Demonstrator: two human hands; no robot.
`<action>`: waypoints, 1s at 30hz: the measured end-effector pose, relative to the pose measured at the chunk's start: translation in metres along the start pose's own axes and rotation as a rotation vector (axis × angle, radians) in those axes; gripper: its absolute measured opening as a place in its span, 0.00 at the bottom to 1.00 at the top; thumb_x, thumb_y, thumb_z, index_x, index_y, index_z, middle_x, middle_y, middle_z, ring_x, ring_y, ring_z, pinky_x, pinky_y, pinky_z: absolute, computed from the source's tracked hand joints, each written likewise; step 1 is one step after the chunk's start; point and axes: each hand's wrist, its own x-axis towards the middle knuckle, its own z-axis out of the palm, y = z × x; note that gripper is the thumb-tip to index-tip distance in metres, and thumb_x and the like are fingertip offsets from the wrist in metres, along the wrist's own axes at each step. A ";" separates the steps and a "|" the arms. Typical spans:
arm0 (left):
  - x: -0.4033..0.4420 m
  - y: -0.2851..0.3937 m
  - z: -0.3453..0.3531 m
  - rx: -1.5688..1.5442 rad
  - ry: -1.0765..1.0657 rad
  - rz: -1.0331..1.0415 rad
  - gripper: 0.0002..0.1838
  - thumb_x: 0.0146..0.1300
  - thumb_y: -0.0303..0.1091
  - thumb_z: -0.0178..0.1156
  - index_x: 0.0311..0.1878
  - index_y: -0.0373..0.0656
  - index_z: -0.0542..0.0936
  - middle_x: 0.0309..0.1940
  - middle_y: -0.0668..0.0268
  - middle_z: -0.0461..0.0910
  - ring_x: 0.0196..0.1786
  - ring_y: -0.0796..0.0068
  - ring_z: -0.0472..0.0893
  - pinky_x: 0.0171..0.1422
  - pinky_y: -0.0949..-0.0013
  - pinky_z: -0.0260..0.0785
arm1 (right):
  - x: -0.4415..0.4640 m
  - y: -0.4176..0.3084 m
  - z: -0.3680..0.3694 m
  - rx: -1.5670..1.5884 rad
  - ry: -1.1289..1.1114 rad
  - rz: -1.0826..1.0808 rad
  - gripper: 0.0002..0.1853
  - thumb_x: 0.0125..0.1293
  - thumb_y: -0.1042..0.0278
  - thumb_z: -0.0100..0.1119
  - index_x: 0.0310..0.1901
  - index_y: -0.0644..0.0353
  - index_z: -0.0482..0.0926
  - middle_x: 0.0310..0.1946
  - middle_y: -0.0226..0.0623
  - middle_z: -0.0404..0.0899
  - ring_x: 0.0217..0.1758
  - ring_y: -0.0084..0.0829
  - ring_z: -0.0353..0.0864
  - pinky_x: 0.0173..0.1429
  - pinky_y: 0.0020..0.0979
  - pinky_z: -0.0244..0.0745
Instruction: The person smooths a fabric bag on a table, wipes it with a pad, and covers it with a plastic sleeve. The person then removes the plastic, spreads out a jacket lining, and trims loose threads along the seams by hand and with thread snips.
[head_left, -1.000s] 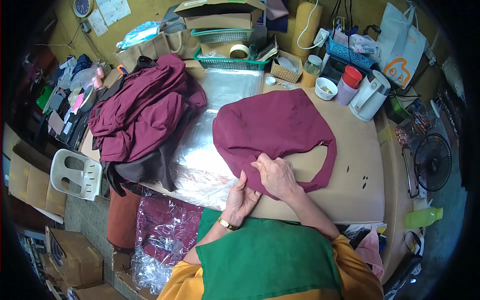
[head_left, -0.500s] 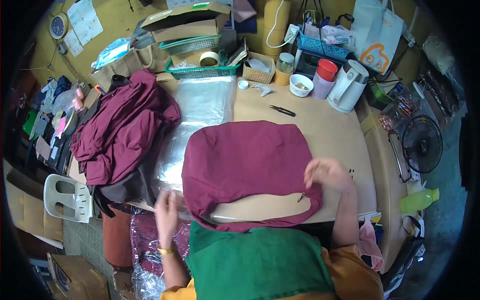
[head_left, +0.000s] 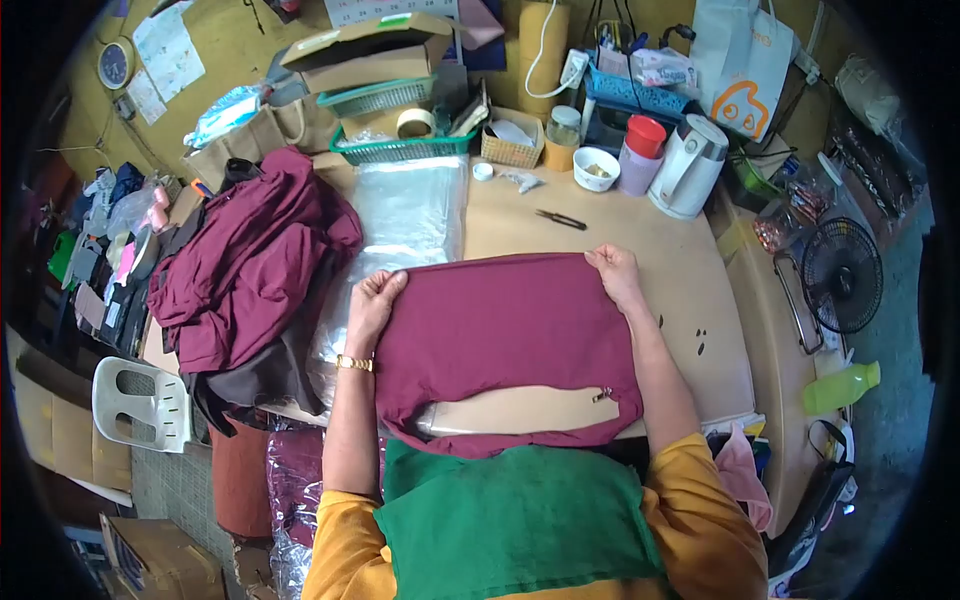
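A maroon cloth bag (head_left: 500, 325) lies flat across the front of the table, its strap looping toward the green apron and a small zip pull showing near its lower right. My left hand (head_left: 380, 298) pinches the bag's upper left corner. At the upper right corner, my right hand (head_left: 614, 272) grips the fabric in closed fingers. Between the two hands the top edge is stretched nearly straight. Black thread snips (head_left: 561, 219) rest on the table beyond the bag. Clear plastic sheets (head_left: 405, 215) lie behind and left of it.
A heap of maroon and black cloth (head_left: 255, 265) covers the table's left side. Along the back stand a green basket (head_left: 400, 150), a white bowl (head_left: 596, 170), a cup with a red lid (head_left: 640, 165) and a white kettle (head_left: 690, 168). A fan (head_left: 841, 275) is at the right.
The bag has gone from bunched up to spread flat and squared. Both hands let go of it, moved apart, and now hold its two upper corners. The snips have come into view.
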 end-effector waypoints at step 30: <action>-0.091 0.078 -0.032 0.432 -0.051 0.717 0.10 0.59 0.36 0.68 0.37 0.38 0.84 0.66 0.45 0.70 0.69 0.49 0.71 0.72 0.51 0.61 | -0.094 -0.078 -0.100 -0.189 -0.082 -0.323 0.06 0.54 0.79 0.67 0.35 0.64 0.83 0.65 0.46 0.71 0.65 0.34 0.72 0.65 0.35 0.70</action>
